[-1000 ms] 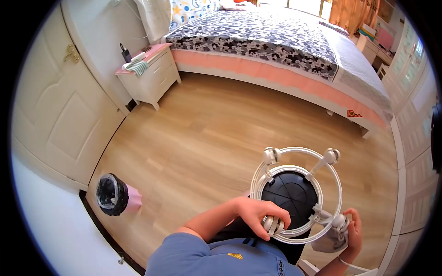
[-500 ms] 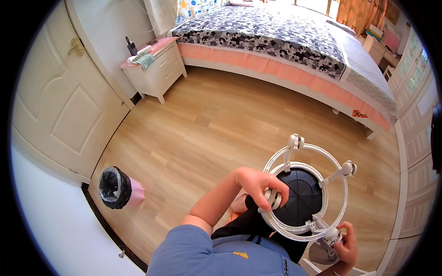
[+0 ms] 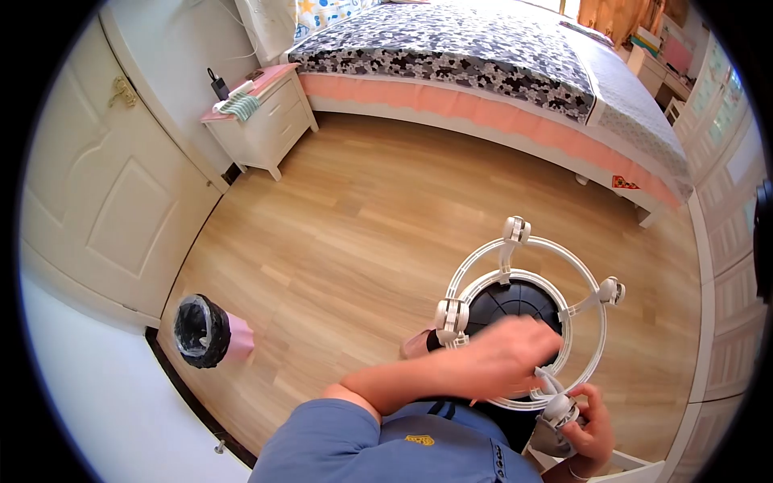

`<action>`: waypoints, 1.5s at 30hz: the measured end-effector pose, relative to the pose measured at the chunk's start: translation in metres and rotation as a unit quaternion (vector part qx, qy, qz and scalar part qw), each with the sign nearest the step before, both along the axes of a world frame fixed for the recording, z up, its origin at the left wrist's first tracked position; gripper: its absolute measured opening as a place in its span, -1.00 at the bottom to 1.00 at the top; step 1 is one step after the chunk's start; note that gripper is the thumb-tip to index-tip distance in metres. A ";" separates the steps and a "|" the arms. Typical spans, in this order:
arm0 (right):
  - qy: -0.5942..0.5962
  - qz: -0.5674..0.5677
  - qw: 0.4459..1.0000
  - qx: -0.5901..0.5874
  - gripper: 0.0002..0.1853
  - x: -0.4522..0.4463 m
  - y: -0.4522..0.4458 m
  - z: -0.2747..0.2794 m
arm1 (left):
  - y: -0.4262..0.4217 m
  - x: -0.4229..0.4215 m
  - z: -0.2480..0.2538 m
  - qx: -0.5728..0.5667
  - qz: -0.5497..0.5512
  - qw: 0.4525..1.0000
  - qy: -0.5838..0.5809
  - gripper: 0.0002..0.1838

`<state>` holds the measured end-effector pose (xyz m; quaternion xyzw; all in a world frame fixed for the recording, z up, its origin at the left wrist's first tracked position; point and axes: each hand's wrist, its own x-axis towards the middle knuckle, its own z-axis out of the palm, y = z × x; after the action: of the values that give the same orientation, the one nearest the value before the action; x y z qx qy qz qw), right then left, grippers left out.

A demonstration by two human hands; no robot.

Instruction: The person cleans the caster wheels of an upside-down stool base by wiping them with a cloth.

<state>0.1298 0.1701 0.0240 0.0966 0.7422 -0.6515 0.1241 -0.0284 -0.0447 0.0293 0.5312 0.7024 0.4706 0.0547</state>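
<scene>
In front of my body is an upturned rolling stool (image 3: 600, 342), with white rings, a black round underside (image 3: 515, 302) and caster wheels pointing up. My left hand (image 3: 515, 350) reaches across over the black underside, smeared by motion, its fingers hard to make out. At the lower right, my right hand (image 3: 594, 427) is closed around the near caster wheel (image 3: 561, 411). Another caster wheel (image 3: 452, 319) stands on the left of the ring, with one at the far side (image 3: 517, 230) and one at the right (image 3: 612, 291).
A pink bin (image 3: 240, 336) with a black liner stands at the left by the wall. Beyond it are a closed door (image 3: 121, 185) and a white nightstand (image 3: 274, 121). The bed (image 3: 451, 64) spans the back, and cabinets (image 3: 729, 266) line the right side.
My left hand has left the left caster wheel and moved right, over the black underside. My right hand stays on the near caster wheel, which has shifted slightly left and up in view.
</scene>
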 end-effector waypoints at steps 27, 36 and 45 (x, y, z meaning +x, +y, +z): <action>0.416 -0.265 0.868 0.063 -0.74 -0.006 -0.001 -0.003 | 0.034 0.050 -0.049 0.027 -0.165 0.944 -0.285 -0.59; 0.258 -0.086 0.956 0.113 -0.57 -0.020 -0.062 -0.013 | 0.015 0.049 -0.045 0.012 -0.107 0.973 -0.206 -0.75; 0.241 -0.247 0.938 0.024 -0.76 -0.020 -0.073 -0.019 | 0.011 0.046 -0.030 0.035 -0.127 0.964 -0.230 -0.78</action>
<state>0.1098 0.0972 0.0053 0.1200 0.7179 -0.6478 -0.2251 0.0180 -0.0332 -0.0005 0.4949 0.5809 0.5937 0.2553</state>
